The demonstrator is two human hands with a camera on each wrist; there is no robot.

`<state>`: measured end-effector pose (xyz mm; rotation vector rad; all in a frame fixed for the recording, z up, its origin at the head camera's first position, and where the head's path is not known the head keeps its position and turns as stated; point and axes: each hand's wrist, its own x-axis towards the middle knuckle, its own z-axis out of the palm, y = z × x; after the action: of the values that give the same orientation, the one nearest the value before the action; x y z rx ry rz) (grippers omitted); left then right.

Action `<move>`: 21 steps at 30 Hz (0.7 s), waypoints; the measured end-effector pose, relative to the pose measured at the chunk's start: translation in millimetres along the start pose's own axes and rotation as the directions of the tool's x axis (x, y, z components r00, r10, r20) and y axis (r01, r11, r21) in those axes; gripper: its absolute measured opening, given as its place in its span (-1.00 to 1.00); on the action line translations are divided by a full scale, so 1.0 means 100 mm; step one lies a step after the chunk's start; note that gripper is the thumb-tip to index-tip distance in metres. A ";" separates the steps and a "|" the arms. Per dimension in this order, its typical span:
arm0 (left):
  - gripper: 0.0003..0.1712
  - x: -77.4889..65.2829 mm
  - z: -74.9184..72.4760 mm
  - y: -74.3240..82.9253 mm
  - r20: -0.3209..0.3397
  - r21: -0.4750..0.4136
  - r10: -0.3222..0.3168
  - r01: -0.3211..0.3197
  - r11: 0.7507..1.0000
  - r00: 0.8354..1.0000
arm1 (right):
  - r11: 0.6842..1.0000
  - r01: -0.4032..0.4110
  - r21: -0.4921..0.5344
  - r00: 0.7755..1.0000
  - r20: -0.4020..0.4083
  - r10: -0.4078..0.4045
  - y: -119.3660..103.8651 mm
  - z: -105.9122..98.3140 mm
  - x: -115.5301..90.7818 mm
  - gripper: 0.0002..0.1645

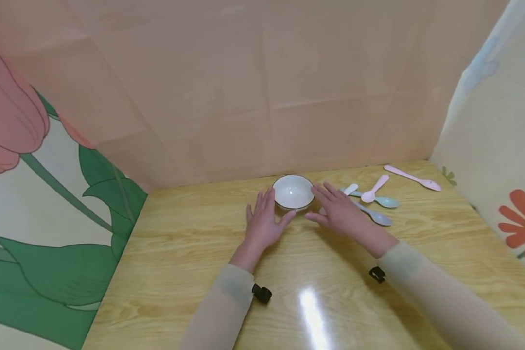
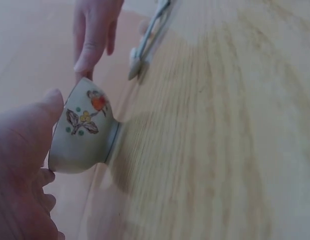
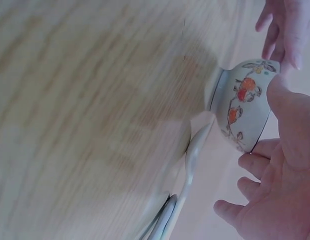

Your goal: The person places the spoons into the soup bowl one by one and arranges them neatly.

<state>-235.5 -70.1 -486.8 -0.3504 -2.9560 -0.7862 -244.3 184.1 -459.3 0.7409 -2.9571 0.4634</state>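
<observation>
A small white bowl [image 1: 293, 192] with a dark rim stands upright at the back of the table. Painted fruit and leaves decorate its outer side, seen on the bowl [image 2: 84, 135] in the left wrist view. My left hand [image 1: 264, 227] is at its left side, fingers extended and thumb spread near the front rim. On the other side, my right hand [image 1: 342, 212] reaches in with fingers stretched out and fingertips right at the rim. In the right wrist view the right thumb overlaps the bowl [image 3: 245, 107]. Neither hand curls round it.
Right of the bowl lie several spoons: a short pink spoon [image 1: 375, 189], a light blue spoon [image 1: 387, 202], a grey-blue spoon [image 1: 379, 218] and a white one [image 1: 351, 189] partly behind the right hand. A long pink spoon [image 1: 428, 184] lies farther right. A pinkish backdrop [image 1: 210, 121] borders the table's back edge.
</observation>
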 end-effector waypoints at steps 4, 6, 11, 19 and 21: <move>0.22 -0.06 -0.02 -0.03 -0.003 -0.002 0.003 -0.003 1.000 1.000 | 1.000 0.004 0.002 1.000 -0.003 -0.004 -0.05 0.00 -0.05 0.06; 0.23 -0.09 -0.03 -0.04 -0.006 -0.009 0.006 -0.006 1.000 1.000 | 1.000 0.009 0.002 1.000 -0.012 -0.009 -0.07 0.01 -0.07 0.06; 0.23 -0.14 -0.05 -0.07 -0.020 -0.016 0.015 -0.016 1.000 1.000 | 1.000 0.024 -0.003 1.000 -0.013 -0.024 -0.11 0.04 -0.11 0.05; 0.25 -0.24 -0.08 -0.12 -0.032 -0.028 0.018 -0.019 0.999 0.999 | 0.998 0.056 0.005 0.998 -0.010 -0.056 -0.22 0.04 -0.20 0.03; 0.26 -0.26 -0.09 -0.12 -0.032 -0.029 0.017 -0.018 0.999 0.999 | 0.998 0.059 0.008 0.998 -0.014 -0.059 -0.24 0.05 -0.22 0.03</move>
<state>-213.1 -90.3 -487.9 -0.3614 -2.9102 -0.8263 -213.5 172.6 -460.6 0.8198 -2.9137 0.4751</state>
